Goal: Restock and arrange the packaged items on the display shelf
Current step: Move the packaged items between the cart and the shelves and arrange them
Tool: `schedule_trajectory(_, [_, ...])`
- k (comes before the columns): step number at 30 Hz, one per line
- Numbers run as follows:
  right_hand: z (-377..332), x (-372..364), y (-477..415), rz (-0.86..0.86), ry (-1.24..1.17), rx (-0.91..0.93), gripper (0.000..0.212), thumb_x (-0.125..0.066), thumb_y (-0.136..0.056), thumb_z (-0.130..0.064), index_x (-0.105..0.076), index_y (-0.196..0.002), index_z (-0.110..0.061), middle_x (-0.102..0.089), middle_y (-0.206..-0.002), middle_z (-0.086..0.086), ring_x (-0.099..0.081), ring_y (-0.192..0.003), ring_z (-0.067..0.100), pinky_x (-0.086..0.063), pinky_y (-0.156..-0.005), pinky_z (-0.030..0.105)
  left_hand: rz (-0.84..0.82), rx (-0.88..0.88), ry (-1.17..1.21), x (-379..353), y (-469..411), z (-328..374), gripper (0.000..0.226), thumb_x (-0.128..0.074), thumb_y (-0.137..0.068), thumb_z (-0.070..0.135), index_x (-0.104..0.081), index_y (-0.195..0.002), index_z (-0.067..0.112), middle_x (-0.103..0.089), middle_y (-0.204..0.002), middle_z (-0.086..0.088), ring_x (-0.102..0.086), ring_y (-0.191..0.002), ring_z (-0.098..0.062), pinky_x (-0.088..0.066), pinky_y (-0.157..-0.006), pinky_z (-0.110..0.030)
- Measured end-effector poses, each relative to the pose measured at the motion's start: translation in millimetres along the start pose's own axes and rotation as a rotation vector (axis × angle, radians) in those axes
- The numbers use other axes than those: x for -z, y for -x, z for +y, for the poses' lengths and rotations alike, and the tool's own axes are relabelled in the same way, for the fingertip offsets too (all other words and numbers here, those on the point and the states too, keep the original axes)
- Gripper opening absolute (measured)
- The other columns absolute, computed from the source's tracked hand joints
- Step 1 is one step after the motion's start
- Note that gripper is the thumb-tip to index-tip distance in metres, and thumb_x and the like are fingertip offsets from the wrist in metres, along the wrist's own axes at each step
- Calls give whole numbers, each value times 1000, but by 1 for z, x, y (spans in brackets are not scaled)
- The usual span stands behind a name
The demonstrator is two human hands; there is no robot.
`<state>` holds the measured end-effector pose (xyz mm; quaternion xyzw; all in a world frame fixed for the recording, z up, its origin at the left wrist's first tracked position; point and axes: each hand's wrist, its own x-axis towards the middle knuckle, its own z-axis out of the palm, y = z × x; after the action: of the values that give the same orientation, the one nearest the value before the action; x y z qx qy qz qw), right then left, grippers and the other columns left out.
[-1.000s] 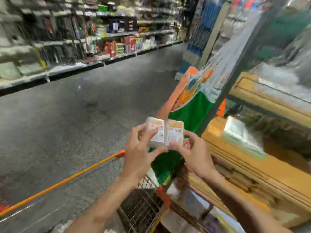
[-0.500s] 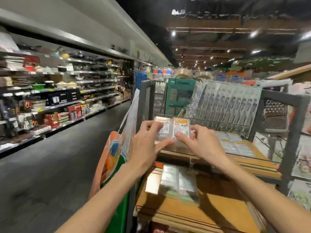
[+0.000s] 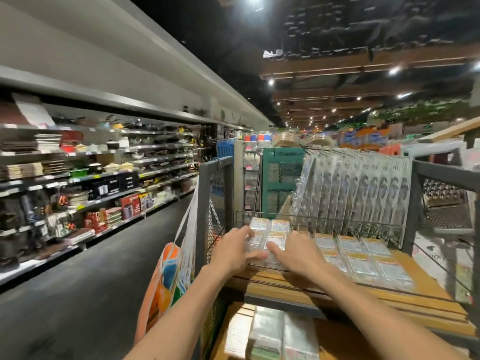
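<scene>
Both grips are on one small bundle of labelled packets [image 3: 275, 240], just in front of the wire rail [image 3: 337, 221], at its left end. The left grip [image 3: 233, 252] wraps the bundle's left side, thumb across the front. The right grip [image 3: 298, 255] pinches the right side w/ thumb + fingers. So both are clenched on the bundle, neither released. Can't tell if its base sits on the wooden shelf [image 3: 415, 302] below the rail or hangs just above it; too blurred there.

Progress, as I read it: partway.
- Right of the bundle, along the rail's front, flat packets [image 3: 363, 261] lie in tidy rows, edges touching.
- Behind the rail, clear hanging packs [image 3: 363, 188] stand in a full slanted row.
- So the rail's middle + right look stocked, and the left-end slot is the one in hand.

Left to do: set the bundle down, square it vs. the neighbouring rows, let go. The lower tier [image 3: 350, 341] under the rail has spare packets [image 3: 270, 331] w/ bare wood beside them, so it prob. needs more stock. A tote bag [image 3: 171, 271] hangs left of the rail, outside the mesh panel [image 3: 217, 193].
</scene>
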<state>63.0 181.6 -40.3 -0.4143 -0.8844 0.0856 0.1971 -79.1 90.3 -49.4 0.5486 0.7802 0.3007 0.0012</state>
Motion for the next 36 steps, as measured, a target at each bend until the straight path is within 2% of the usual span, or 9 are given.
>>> schedule_trajectory(5, [7,-4,-8,-11,100,-23,67,-32,-92,-65,-65,-103,-8,-56,-127,18,-47,-122,32,-43,-100,43,-91,-2,37,3,-5,-3,63,-66,-80,56,-49,-132,25,-52,-137,0,-50,-120,-19,-44,-100,-41])
schedule_trajectory(9, [8,-4,-5,16,38,-48,76,-31,-89,-69,-57,-118,-4,-55,-125,19,-47,-122,33,-43,-100,46,-73,-32,39,4,0,0,64,-57,-87,54,-40,-142,27,-40,-148,-1,-38,-134,-20,-36,-109,-44])
schedule_trajectory(12, [1,0,14,271,-101,33,78,-39,-91,-63,-28,-144,-8,-44,-134,17,-43,-121,30,-40,-99,44,60,-109,76,12,20,1,61,-53,-89,55,-42,-141,27,-40,-146,2,-37,-134,-15,-36,-110,-42])
schedule_trajectory(14, [-14,-1,42,403,-230,207,66,-49,-91,-55,-33,-141,-14,-47,-125,7,-46,-111,21,-42,-92,38,187,-180,84,22,51,-8,51,-53,-91,53,-48,-135,27,-47,-136,6,-42,-126,-10,-40,-105,-37])
schedule_trajectory(18, [-51,-52,119,288,-383,546,47,-61,-89,-40,-45,-128,-19,-43,-105,-8,-42,-95,9,-36,-81,24,349,-171,-20,26,150,-57,35,-57,-93,42,-57,-122,23,-57,-120,5,-48,-116,-9,-37,-101,-26])
schedule_trajectory(21, [-82,-126,174,34,-414,724,46,-60,-86,-38,-48,-125,-18,-50,-103,-3,-48,-95,16,-42,-83,29,340,67,-41,11,240,-118,31,-63,-90,34,-59,-118,22,-59,-116,5,-51,-110,-11,-40,-96,-28])
schedule_trajectory(27, [-152,-268,303,-489,-422,960,43,-54,-83,-37,-45,-122,-19,-56,-102,5,-53,-95,26,-42,-85,36,290,811,30,-16,484,-194,30,-68,-86,21,-62,-115,17,-63,-110,0,-57,-99,-11,-40,-89,-21])
schedule_trajectory(31, [-170,-340,379,-881,-277,937,53,-46,-81,-46,-56,-120,-11,-59,-107,8,-60,-99,30,-51,-84,40,295,1295,265,-42,616,-201,39,-70,-78,30,-60,-113,18,-59,-92,-3,-54,-70,-9,-46,-64,-23])
schedule_trajectory(36, [-206,-397,446,-1206,-47,884,41,-54,-92,-32,-44,-127,-15,-54,-120,5,-53,-112,26,-41,-85,32,285,1711,421,-109,757,-239,31,-70,-66,36,-56,-92,26,-61,-81,-1,-66,-82,-28,-53,-75,-36])
